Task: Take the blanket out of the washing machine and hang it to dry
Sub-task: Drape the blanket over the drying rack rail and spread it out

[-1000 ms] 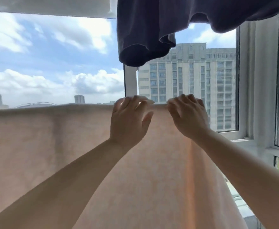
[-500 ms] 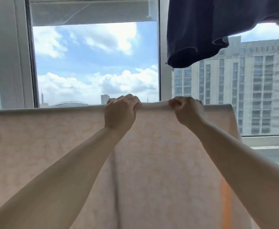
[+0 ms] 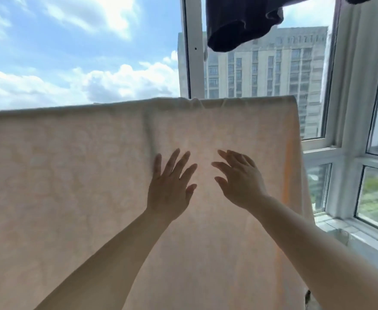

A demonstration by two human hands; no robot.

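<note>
I see the blanket (image 3: 94,175) hanging in front of the window (image 3: 190,52); my left hand (image 3: 169,186) and right hand (image 3: 239,182) spread their fingers against it, holding nothing

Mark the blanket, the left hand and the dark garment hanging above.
blanket (image 3: 71,175): head view, on its flat hanging face left of the hands.
left hand (image 3: 169,186): head view, on the back of the hand.
dark garment (image 3: 235,23): head view, on its drooping lower fold.
</note>
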